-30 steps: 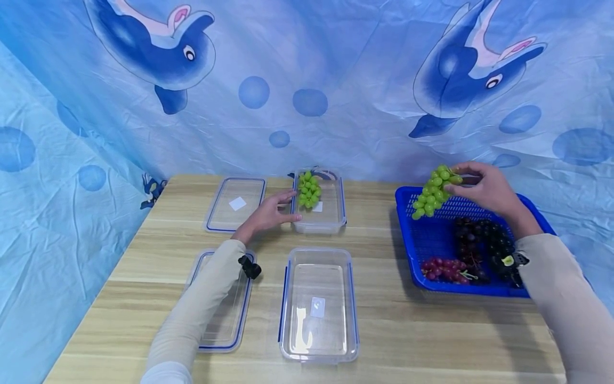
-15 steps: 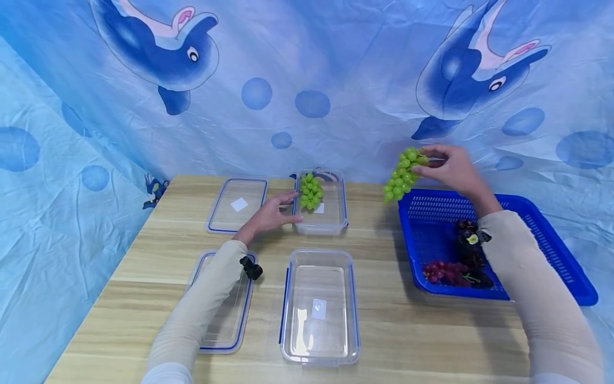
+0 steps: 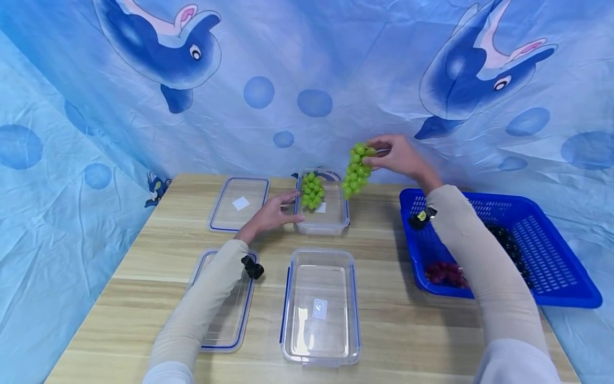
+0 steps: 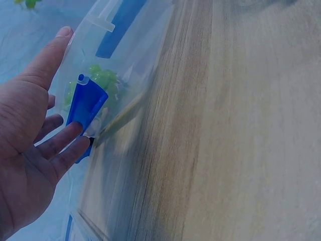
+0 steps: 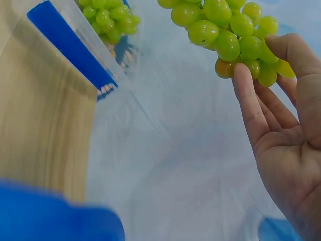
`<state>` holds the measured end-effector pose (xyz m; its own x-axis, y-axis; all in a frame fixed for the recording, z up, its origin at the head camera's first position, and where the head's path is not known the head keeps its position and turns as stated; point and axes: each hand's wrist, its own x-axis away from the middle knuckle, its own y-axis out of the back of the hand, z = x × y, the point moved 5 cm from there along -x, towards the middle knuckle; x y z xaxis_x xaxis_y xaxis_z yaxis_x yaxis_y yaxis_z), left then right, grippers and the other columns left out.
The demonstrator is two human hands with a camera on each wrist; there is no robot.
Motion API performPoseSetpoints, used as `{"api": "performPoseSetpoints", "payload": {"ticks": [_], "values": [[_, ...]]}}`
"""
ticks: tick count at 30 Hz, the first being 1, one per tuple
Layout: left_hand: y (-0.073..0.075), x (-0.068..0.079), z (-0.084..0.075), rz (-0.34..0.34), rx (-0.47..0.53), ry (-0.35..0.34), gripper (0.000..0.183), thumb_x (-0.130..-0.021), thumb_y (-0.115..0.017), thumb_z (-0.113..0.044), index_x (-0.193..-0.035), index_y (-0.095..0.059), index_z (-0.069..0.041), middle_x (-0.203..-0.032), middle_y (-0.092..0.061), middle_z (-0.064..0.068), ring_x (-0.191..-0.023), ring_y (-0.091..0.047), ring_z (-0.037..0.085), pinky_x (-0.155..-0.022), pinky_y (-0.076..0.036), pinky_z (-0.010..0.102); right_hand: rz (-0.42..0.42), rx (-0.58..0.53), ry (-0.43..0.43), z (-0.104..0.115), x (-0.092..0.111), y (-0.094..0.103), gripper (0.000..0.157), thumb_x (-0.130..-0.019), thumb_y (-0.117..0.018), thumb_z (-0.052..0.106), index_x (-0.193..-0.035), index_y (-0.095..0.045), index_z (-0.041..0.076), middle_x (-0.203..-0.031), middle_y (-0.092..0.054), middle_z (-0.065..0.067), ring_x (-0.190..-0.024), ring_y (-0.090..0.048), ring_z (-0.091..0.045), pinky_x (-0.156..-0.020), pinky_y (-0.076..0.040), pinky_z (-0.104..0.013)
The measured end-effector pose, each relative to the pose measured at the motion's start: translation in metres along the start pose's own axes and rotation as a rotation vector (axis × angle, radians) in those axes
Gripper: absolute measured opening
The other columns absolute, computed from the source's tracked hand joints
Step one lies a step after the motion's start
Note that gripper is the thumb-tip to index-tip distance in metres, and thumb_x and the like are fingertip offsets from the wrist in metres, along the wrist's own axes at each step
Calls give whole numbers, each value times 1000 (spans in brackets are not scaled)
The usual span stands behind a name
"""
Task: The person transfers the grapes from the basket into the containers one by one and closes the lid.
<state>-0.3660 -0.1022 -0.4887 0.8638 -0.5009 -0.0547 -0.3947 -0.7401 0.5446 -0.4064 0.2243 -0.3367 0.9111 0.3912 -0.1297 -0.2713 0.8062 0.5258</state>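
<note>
Taking clock directions from the rear snap-lock container in the head view, the right hand is pinching a held green grape bunch at its upper end, the lower tip hanging at two o'clock, beside the container's right rim. The left hand is lying open at nine o'clock, thumb spread, holding nothing. A second green bunch is sitting inside, left of centre. Setting the held bunch down well would probably mean clearing the right rim, lowering the tip first into the three o'clock half, and keeping the pinch light so that no berry is being crushed or pulled off. The left hand could be steadying the wall meanwhile

The left wrist view is showing what the head view is hiding: fingers lying at a blue latch on the container's side; whether they are pressing, I cannot tell. The right wrist view is revealing the thumb and fingertips on the berries, one of them brownish orange. Only the head view is showing the blue basket clearly, between three and four o'clock, with red grapes and dark grapes inside, partly behind the sleeve
</note>
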Motion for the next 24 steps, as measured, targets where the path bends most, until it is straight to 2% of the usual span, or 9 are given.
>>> {"api": "performPoseSetpoints", "payload": {"ticks": [8, 14, 19, 24], "values": [[-1, -1, 1, 5, -1, -13, 85, -89, -81, -38, -158, -39, -12, -168, -28, 10, -144, -44, 32, -114, -45, 47, 118, -58, -21, -15, -30, -42, 45, -94, -76, 13, -134, -62, -1, -130, -65, -23, -110, -69, -33, -80, -64, -37], [-1, -2, 0, 3, 6, -25, 84, -89, -81, -36, -157, -39, -10, -167, -28, 10, -143, -45, 33, -114, -45, 47, 177, -72, -37, -25, -41, -65, 48, -92, -76, 6, -136, -60, -6, -136, -62, -26, -119, -64, -42, -86, -63, -46], [0, -3, 1, 1, 30, -31, 84, -88, -82, -36, -157, -40, -11, -167, -28, 9, -144, -44, 35, -114, -45, 49, 177, -62, -54, -44, -50, -73, 49, -91, -76, 5, -136, -60, -6, -139, -59, -26, -122, -62, -43, -89, -62, -48], [1, -2, 2, -2, 25, -22, 85, -88, -82, -36, -157, -40, -11, -168, -27, 9, -144, -44, 34, -115, -44, 48, 144, 16, -50, -54, -56, -77, 45, -91, -77, 8, -133, -64, -3, -136, -62, -22, -123, -62, -38, -93, -60, -48]]}}
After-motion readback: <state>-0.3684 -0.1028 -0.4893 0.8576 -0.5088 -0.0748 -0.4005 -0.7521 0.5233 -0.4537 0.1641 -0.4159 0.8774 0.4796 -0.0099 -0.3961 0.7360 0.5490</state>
